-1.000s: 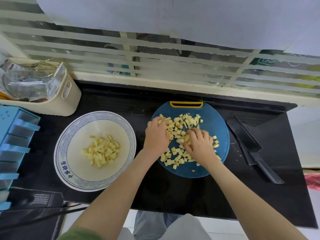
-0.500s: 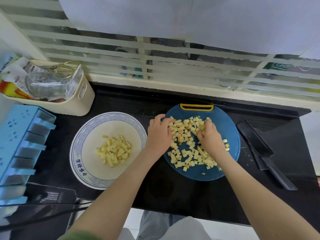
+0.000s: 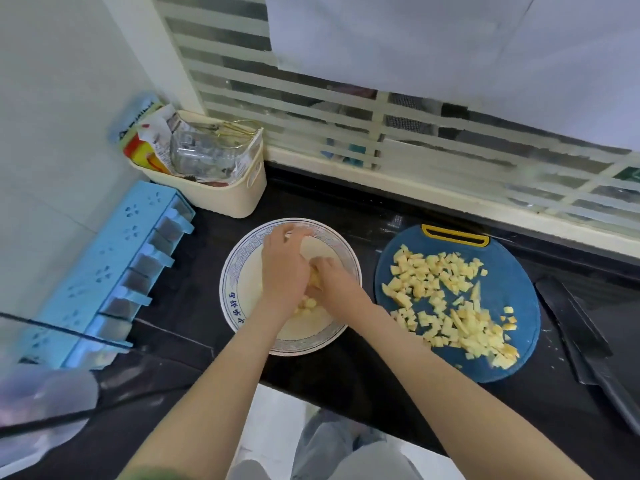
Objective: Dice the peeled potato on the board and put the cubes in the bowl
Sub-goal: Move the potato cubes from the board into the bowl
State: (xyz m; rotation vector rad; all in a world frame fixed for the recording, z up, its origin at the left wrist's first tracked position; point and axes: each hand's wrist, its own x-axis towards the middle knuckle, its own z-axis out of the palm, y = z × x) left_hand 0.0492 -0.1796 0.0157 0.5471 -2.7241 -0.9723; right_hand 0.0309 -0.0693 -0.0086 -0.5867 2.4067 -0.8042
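Head view, the only one: both hands were over the bowl (image 3: 229, 299), pressed side by side. Left hand (image 3: 282, 271) was palm down, fingers loosely spread toward the far rim and blurred, so it read as open. Right hand (image 3: 330, 285) was tucked against it with the fingers curled under. I couldn't tell whether it was gripping cubes or had let go.

Step in hand, my read: moving a batch into the bowl. Dicing looks done, as no whole potato was visible. A few cubes in the bowl (image 3: 306, 304) showed between the wrists; the rest were hidden under the hands.

Most of the potato cubes (image 3: 446, 306) lay on the blue board (image 3: 519, 299), scattered in two loose clusters, far and near.

Next move probably calls for going back to the board, raking those clusters together and scooping with both hands cupped — several trips, or lift the board and tip it in.

Counts:
- 2 hands
- 1 bowl
- 1 board
- 1 knife (image 3: 581, 337), lying on the counter (image 3: 363, 375) just right of the board
- 1 cream basket (image 3: 232, 199)
- 1 blue rack (image 3: 114, 271)
- board cubes: dozens, too many for an exact number
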